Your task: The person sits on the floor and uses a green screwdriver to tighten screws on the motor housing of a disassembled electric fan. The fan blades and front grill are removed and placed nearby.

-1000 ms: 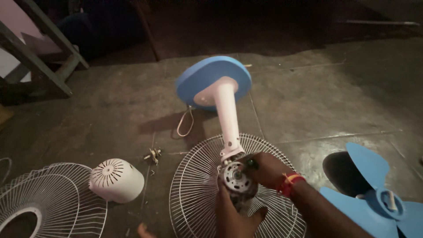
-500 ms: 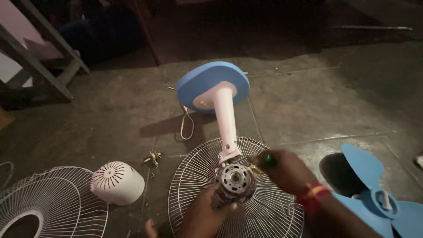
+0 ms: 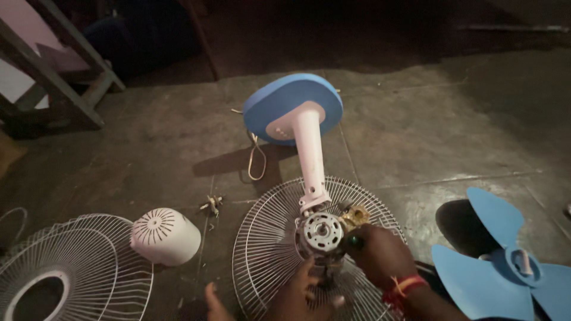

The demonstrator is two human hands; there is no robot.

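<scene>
Right hand (image 3: 380,255) shifted right of fan motor (image 3: 321,233), grip pinching screwdriver (image 3: 355,241); left hand (image 3: 297,291) grip spread under motor.

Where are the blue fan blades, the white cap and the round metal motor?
blue fan blades (image 3: 496,270), head view, on the left blade.
white cap (image 3: 166,236), head view, on its domed side.
round metal motor (image 3: 321,232), head view, on its face.

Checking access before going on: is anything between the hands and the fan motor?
Nothing visible. The left hand touches the motor from below; the right hand is at its right side.
</scene>
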